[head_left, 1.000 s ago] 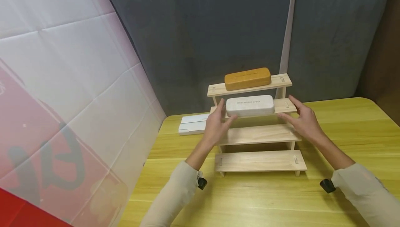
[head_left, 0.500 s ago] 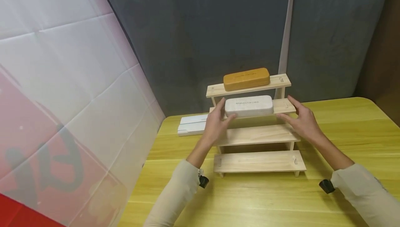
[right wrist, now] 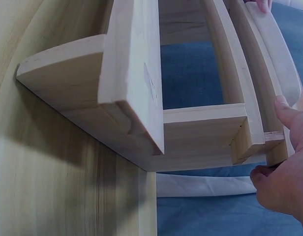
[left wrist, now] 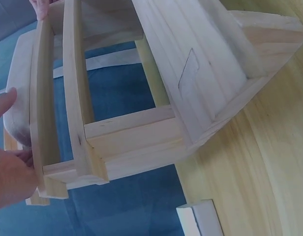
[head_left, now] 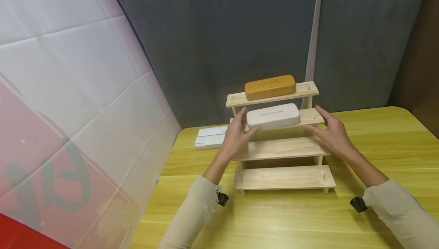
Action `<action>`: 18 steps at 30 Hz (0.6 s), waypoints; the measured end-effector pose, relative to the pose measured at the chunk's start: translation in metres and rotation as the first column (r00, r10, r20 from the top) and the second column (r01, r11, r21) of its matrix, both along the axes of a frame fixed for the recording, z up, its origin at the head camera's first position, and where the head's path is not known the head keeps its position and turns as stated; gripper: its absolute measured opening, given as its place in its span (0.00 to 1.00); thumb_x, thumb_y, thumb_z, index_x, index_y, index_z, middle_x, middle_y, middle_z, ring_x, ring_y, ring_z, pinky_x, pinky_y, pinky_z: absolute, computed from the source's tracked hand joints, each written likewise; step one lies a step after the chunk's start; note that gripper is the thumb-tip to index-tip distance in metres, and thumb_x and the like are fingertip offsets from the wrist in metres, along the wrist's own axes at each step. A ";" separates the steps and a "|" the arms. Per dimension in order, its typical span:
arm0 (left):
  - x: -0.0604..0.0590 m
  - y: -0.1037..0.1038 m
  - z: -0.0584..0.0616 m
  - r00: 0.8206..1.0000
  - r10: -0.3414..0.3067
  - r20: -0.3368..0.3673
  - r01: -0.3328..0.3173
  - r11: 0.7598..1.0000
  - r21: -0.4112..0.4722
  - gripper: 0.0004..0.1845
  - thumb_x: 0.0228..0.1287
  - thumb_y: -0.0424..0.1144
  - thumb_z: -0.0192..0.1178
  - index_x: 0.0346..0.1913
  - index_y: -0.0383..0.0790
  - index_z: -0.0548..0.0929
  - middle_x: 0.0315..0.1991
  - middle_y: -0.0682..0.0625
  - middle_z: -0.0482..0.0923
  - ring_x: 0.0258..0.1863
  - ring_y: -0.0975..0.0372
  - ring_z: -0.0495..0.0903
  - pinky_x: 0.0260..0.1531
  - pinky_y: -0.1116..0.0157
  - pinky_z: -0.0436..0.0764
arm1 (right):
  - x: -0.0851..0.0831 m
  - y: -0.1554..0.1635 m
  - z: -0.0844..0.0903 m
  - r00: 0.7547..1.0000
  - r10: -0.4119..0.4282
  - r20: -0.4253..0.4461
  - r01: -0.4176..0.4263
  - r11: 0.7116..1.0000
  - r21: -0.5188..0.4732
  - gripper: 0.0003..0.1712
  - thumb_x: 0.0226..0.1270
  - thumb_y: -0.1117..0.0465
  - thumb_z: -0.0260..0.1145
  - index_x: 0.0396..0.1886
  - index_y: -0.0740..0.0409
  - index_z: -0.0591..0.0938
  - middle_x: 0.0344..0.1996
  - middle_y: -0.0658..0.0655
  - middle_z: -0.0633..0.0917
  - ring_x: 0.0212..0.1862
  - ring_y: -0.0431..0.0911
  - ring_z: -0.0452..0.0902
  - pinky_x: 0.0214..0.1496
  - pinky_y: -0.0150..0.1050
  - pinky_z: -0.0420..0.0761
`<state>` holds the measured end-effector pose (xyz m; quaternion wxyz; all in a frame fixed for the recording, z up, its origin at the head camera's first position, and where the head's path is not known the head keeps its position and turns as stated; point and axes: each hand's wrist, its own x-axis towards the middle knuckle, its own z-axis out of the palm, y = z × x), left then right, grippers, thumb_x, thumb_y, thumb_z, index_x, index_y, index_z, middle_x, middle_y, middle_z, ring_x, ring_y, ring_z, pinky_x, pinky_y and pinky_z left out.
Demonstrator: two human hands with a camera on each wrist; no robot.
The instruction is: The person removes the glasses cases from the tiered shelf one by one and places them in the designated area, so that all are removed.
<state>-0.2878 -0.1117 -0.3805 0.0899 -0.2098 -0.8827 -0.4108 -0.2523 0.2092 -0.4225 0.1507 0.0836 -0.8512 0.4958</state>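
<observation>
A white glasses case (head_left: 273, 116) with dark lettering lies on the second shelf from the top of a pale wooden four-tier display stand (head_left: 286, 178). My left hand (head_left: 236, 134) holds the left end of this case, with the thumb (left wrist: 6, 101) against its front in the left wrist view. At the same shelf's right end, my right hand (head_left: 332, 132) grips the board, apart from the case. Its thumb (right wrist: 285, 113) presses near the front edge in the right wrist view, while the fingers curl at the board's end. A mustard-yellow glasses case (head_left: 270, 88) rests on the top shelf.
Behind my left hand, a flat white folded case (head_left: 210, 138) lies on the yellow wood-grain table (head_left: 274, 218). A grey curtain (head_left: 219, 50) hangs right behind the stand. A printed white panel (head_left: 85, 69) closes off the left side.
The white case has turned slightly on its shelf, its right end now farther back and its lettering slanted. Both hands keep nearly the same places.
</observation>
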 end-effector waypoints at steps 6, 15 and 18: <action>0.001 0.000 0.000 1.000 -0.026 0.000 0.026 1.000 0.001 0.45 0.72 0.45 0.71 0.84 0.37 0.59 0.80 0.42 0.65 0.76 0.51 0.70 0.75 0.60 0.69 | 0.001 0.000 0.000 1.000 -0.010 -0.012 0.010 1.000 0.025 0.52 0.75 0.50 0.73 0.85 0.64 0.56 0.79 0.73 0.63 0.61 0.61 0.68 0.51 0.41 0.69; 0.001 -0.001 0.002 1.000 -0.031 0.005 0.031 1.000 -0.001 0.45 0.72 0.45 0.71 0.84 0.38 0.60 0.80 0.42 0.65 0.77 0.52 0.68 0.76 0.61 0.67 | 0.002 -0.001 0.001 1.000 -0.016 -0.018 0.017 0.999 0.033 0.52 0.75 0.49 0.73 0.85 0.64 0.56 0.78 0.74 0.64 0.54 0.60 0.67 0.45 0.38 0.65; 0.002 -0.001 0.003 0.999 -0.042 0.022 0.041 0.999 0.010 0.45 0.73 0.47 0.70 0.84 0.38 0.59 0.81 0.43 0.63 0.78 0.52 0.67 0.76 0.60 0.67 | 0.002 -0.001 0.002 1.000 -0.016 -0.016 0.016 0.999 0.028 0.52 0.75 0.49 0.74 0.85 0.64 0.56 0.79 0.73 0.64 0.57 0.61 0.68 0.47 0.34 0.65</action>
